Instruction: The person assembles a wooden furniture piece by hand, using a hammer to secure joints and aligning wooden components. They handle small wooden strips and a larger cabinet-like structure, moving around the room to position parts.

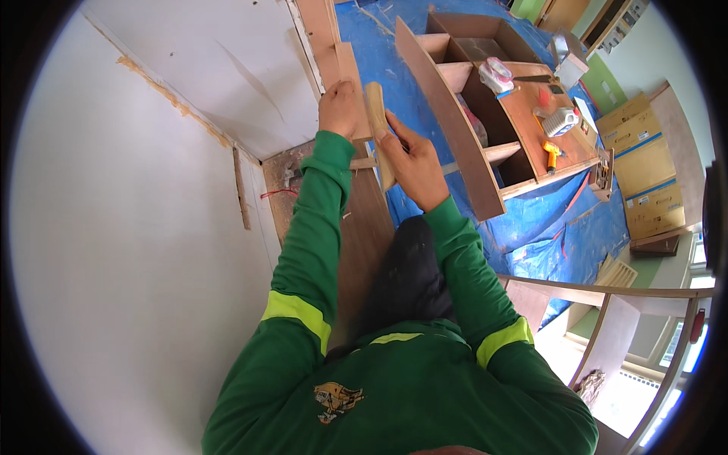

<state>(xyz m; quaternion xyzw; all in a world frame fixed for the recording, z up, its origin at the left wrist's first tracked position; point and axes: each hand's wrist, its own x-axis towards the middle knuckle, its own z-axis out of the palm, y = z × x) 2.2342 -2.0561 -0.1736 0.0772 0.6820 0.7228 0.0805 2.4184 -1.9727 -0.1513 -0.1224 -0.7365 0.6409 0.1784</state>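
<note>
Between the two hands stands a pale wooden strip (pixel 377 133): the right hand (pixel 413 163) has its grip wrapped around it, the left hand (pixel 339 108) presses a brown board (pixel 346 72) just beside. Farther right lies an open cabinet (pixel 485 144) on blue tarpaulin (pixel 546 227).

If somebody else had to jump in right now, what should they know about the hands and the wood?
Left hand: pressed on the upright wood panel by the white wall.
Right hand: gripping a short wooden strip held against that panel.
Nearby: an open wooden cabinet lies on the blue tarp, with a yellow tool on it.
Done: strip placed against the panel.
Left: no fastening can be seen; likely still to fix.
</note>
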